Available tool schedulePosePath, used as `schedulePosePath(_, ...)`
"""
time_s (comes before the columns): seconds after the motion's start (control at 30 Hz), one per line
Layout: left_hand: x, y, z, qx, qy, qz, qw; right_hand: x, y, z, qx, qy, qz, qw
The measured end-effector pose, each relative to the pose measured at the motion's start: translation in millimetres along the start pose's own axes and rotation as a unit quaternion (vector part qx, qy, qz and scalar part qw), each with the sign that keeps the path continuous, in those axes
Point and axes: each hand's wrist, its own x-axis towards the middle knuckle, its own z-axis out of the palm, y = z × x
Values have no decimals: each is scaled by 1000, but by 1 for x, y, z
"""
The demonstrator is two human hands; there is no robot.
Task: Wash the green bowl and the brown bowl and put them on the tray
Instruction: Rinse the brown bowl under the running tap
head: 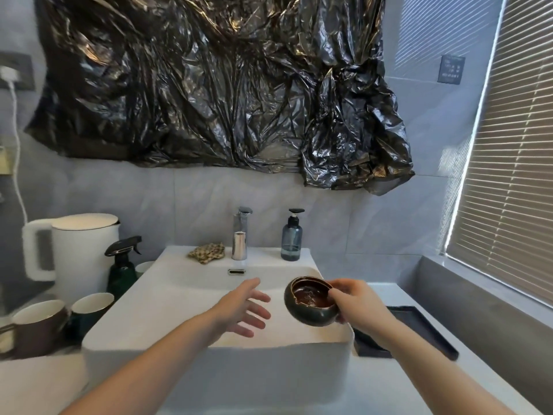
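My right hand [354, 298] grips a small round bowl [311, 301], dark green outside and glossy brown inside, by its right rim. The bowl hangs tilted toward me over the right side of the white sink [185, 313]. My left hand [244, 307] hovers open over the middle of the basin, fingers spread, a little left of the bowl and not touching it. A black rectangular tray [419, 324] lies on the counter right of the sink, partly hidden by my right forearm. I see no second separate bowl.
A chrome faucet [240, 235], a checkered cloth [208, 252] and a blue soap dispenser [291, 238] stand on the sink's back ledge. Left of the sink are a white kettle [74, 253], a dark spray bottle [122, 268] and mugs [39, 322]. Blinds cover the window at right.
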Motion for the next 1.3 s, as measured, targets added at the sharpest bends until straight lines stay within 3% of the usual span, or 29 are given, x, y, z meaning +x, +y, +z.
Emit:
schedulePosePath(0.2,23,11,-34,-62,20,40,997,50,-32,58,6,-25,-25,999)
schedulePosePath(0.37,61,15,-58,-26,63,75,995,88,-43,90,-36,-43,-28,998)
schedulePosePath(0.57,97,6,-83,-8,41,64,997,127,-35,124,18,-52,12,998)
schedulePosePath(0.7,115,-8,-89,-8,69,84,994,143,-34,135,12,-66,10,998)
schedulePosePath(0.8,122,-20,-95,-7,98,92,991,158,-44,132,-34,2,-52,998)
schedulePosePath(0.9,123,-26,-98,12,127,100,987,171,-70,122,0,70,-113,991)
schedulePosePath(1.1,125,-27,-99,58,167,112,978,203,-102,127,-34,93,-211,972)
schedulePosePath(1.3,127,-31,-98,102,170,101,975,215,-103,136,-65,131,-234,961)
